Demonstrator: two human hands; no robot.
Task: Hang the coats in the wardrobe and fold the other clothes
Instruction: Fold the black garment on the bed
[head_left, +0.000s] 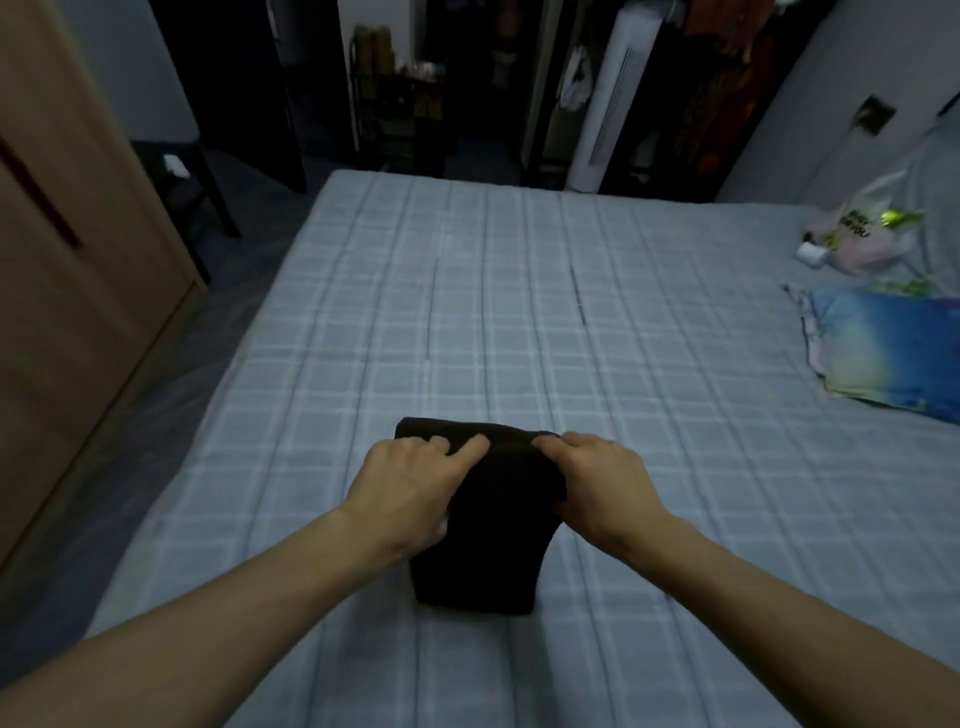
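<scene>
Head view: my left hand (410, 488) rests on the left side of a folded black garment (485, 519), fingers loosely spread and pressing its top layer, while my right hand (597, 483) pinches the upper fold at the garment's far right corner. The garment lies on the bed (519, 312) directly in front of me, near the bed's close edge, its long axis running away from me. Both hands sit at its far end, equally near, so I judge the next fold would bring that end toward me.
</scene>
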